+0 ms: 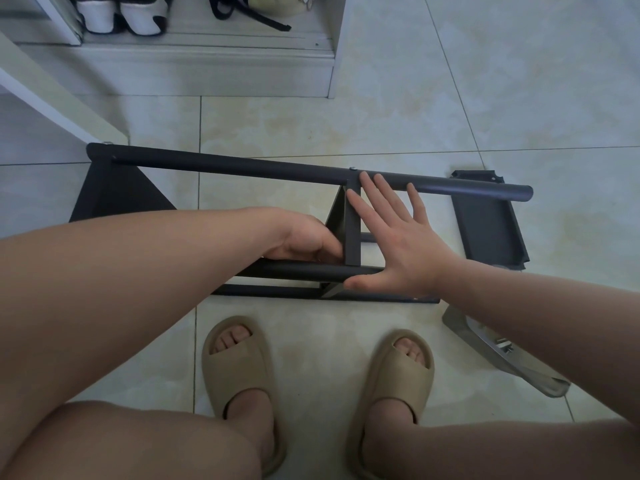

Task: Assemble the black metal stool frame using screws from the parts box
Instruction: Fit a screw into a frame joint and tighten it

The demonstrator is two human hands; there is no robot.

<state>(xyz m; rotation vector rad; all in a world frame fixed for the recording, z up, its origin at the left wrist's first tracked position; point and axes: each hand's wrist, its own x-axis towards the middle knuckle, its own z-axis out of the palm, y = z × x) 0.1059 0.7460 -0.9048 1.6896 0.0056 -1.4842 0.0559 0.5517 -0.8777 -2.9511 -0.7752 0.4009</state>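
A clear plastic parts tray [512,367] lies on the floor [450,98] at the lower right, partly hidden under the right forearm. A few small silver metal pieces [504,344] sit in it, though they are too small to tell what kind. At the far edge of the floor, a low white shelf [207,67] holds a pair of white and black shoes [121,15] and a bag with black straps [249,12].

The stool frame [225,164] lies flat on the floor just in front of two feet in tan slippers [239,375]. Its long tube runs left to right, and a short crossbar [353,233] joins it to the nearer tubes. A loose black metal step panel [488,230] lies just beyond the frame's right end.

The hands are apart, one on each side of the crossbar. The left hand [304,240] is curled against the crossbar's left side. Its thumb is on the near face and its fingers reach behind the angled plate there, so it grips the frame. The right hand [398,244] is spread flat with straight fingers. The fingertips [363,176] touch the long tube, the index finger lies along the crossbar, and the thumb rests on the nearer tube. It holds nothing.
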